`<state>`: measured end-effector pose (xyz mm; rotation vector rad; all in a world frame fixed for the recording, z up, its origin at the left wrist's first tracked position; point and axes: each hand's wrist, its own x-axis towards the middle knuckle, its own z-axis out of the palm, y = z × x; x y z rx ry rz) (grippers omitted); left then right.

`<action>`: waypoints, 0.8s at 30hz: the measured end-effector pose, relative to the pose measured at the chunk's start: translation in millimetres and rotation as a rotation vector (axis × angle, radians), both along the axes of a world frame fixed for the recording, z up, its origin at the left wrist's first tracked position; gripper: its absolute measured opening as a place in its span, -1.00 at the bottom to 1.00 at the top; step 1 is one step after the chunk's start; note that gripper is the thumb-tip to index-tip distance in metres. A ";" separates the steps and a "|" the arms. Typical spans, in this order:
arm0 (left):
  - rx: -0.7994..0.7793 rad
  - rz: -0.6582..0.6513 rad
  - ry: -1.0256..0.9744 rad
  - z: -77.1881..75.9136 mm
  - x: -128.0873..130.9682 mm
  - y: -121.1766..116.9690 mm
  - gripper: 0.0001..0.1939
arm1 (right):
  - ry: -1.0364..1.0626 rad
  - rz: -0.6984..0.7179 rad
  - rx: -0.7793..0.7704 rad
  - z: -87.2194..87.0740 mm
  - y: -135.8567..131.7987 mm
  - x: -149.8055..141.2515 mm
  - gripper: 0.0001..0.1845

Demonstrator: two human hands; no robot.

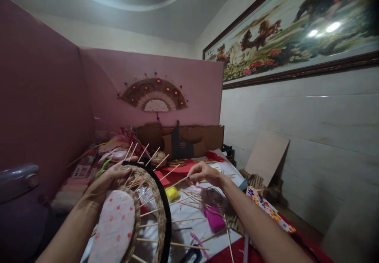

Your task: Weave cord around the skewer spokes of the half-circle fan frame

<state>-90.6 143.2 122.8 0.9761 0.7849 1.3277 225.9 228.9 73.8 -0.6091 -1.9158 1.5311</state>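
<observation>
A half-round fan point(161, 200) of wooden sticks, woven twine and a black outer band is tilted in front of me. Pink dotted cloth point(114, 225) covers its inner part. My left hand point(117, 176) grips the fan by its upper left edge, thumb over the twine. With fingertips pinched, my right hand point(204, 174) holds the outer end of one thin stick point(180, 181) that runs into the fan. Other sticks stick out past the black band on both sides of it.
Loose sticks, yellow clay point(172, 194), a magenta packet point(214, 219), scissors point(192, 254) and a twine ball point(159, 159) lie on the white table. Cloth is heaped point(114, 148) at left. Cardboard point(207, 137) stands behind; a finished fan point(155, 95) hangs on the pink panel.
</observation>
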 end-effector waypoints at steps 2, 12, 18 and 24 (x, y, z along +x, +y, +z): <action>0.006 0.005 0.016 -2.7 -2.9 2.8 -0.30 | 0.013 -0.012 0.010 1.7 0.2 1.7 -0.73; 0.000 0.028 0.013 -2.3 -4.6 2.2 -0.34 | 0.067 -0.072 0.052 10.8 -7.5 0.5 -0.75; -0.008 0.072 0.017 -0.4 -6.5 2.1 -0.35 | 0.087 -0.042 0.039 11.2 -8.3 -2.2 -0.77; 0.007 0.083 0.027 -5.6 -10.2 6.2 -0.38 | 0.020 0.024 0.094 10.1 -10.3 -9.3 -0.78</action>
